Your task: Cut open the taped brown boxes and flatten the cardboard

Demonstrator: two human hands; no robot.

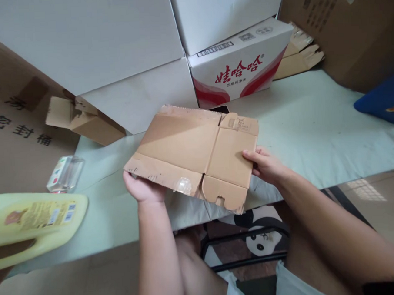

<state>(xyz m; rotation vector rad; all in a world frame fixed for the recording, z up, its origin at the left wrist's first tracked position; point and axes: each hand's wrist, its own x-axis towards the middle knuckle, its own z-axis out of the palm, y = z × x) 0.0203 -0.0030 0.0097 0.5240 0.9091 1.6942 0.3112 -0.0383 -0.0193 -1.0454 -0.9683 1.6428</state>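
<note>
A flattened cardboard box (183, 141) is held up over the front edge of the table, its flaps spread out. My right hand (264, 164) pinches its right edge, thumb on top and fingers beneath. Under the lower left corner is my left hand (143, 187), with its fingers hidden behind the cardboard. A patch of clear tape shines on the lower flap, and small print shows on the upper right flap. Part of a dark flat object (222, 108) peeks out behind the cardboard.
A white and red carton (233, 78) and large white boxes (142, 93) line the back. To the left are a small open cardboard box (96, 126), a clear plastic container (66, 173) and a yellow bottle (40, 221). A blue object (382, 100) stands at right.
</note>
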